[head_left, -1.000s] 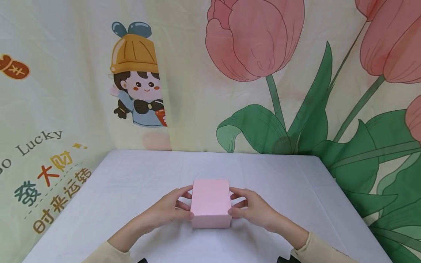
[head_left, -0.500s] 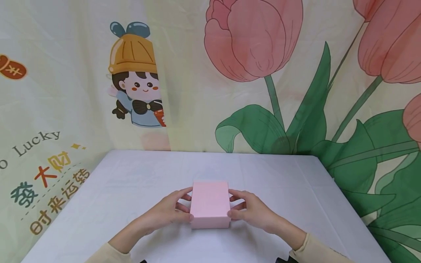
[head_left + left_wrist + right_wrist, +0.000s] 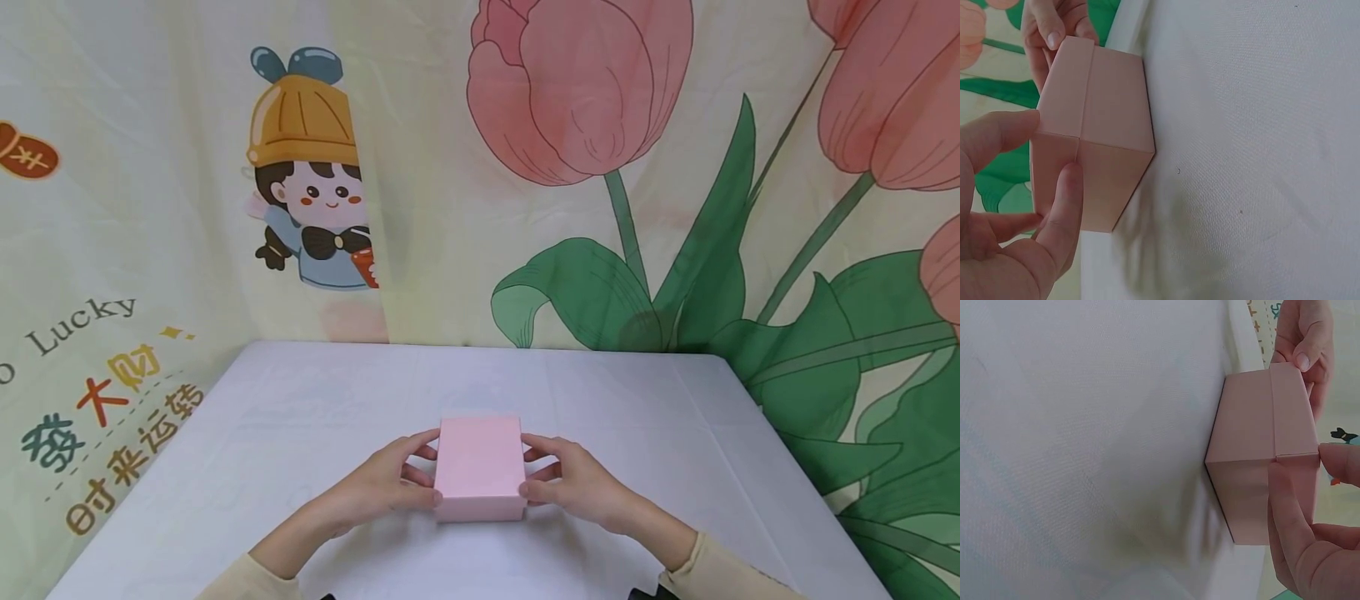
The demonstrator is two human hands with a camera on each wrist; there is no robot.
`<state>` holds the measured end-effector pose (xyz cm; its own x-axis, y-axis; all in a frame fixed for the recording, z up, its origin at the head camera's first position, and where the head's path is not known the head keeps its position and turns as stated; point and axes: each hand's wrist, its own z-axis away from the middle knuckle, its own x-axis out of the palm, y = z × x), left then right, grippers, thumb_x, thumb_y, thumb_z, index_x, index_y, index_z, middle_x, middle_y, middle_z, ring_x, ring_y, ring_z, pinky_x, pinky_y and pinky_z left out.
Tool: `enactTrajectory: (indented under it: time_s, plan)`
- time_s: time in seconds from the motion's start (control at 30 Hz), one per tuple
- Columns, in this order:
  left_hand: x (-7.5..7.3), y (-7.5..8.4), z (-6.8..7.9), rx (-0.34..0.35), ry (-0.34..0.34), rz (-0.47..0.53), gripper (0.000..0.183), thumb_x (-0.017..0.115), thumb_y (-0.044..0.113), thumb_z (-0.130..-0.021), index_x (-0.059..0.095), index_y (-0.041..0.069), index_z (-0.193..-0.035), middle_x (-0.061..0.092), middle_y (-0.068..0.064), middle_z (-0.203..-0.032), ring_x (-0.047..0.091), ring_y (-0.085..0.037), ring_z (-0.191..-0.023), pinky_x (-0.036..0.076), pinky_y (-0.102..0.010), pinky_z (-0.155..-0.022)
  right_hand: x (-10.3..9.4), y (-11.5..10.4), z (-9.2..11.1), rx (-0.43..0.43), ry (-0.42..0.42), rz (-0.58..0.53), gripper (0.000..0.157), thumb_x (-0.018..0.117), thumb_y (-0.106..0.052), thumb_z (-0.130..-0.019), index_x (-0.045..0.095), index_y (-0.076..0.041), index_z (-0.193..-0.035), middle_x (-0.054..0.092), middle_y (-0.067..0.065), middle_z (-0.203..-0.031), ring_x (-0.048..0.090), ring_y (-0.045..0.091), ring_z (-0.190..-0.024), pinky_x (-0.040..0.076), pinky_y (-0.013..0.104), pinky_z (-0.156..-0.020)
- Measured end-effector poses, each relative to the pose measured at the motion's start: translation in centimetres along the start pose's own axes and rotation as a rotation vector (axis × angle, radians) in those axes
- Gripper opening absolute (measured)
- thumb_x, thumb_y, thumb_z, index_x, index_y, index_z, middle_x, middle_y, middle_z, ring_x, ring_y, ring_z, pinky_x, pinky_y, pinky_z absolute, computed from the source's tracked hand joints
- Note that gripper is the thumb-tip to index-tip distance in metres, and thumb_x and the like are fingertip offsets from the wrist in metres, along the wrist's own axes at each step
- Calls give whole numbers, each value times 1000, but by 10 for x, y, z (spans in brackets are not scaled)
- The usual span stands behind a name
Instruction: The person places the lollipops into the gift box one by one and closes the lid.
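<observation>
A pink lidded box (image 3: 480, 458) sits on the table, centred in the head view. Its lid (image 3: 1066, 81) rests over the box base (image 3: 1116, 100), and a thin seam runs between them in both wrist views. From the left side my left hand (image 3: 382, 479) holds the lid, the thumb near the front corner and the fingers along the side. My right hand (image 3: 581, 483) grips the opposite side in the same way, one digit at the lid's lower edge (image 3: 1294, 412). The inside of the box is hidden.
A white cloth covers the table (image 3: 360, 383). Behind it hangs a printed curtain (image 3: 427, 208) with tulips and a cartoon figure. Light sleeves (image 3: 247, 579) reach in from the near edge.
The box's top face has sunk slightly, and its visible front side looks shorter. Both hands have come down a little with it, still holding the sides.
</observation>
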<state>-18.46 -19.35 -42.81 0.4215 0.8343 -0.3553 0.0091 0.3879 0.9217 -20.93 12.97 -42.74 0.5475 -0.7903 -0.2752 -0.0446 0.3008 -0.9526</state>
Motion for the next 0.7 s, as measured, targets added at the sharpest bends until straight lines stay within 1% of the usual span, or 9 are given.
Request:
enactTrajectory:
  time_s: [0.3,0.7]
  plan:
    - [0,-2,-2,10,-8,-1,95,86,16,-88,33,14,-167,49,-15,-149,66,-23,-116,55,-37,-90,0,2,-1,17,1,15,75,81,-9,-94,46,-5,-160,59,17,-139,70,24,-111,63,37,-87]
    - [1,-6,-3,11,-13,0,96,85,16,-88,32,13,-167,48,-15,-150,65,-24,-117,55,-35,-89,1,6,-2,12,-3,3,76,81,-7,-94,45,-3,-160,60,16,-136,69,26,-111,63,37,-86]
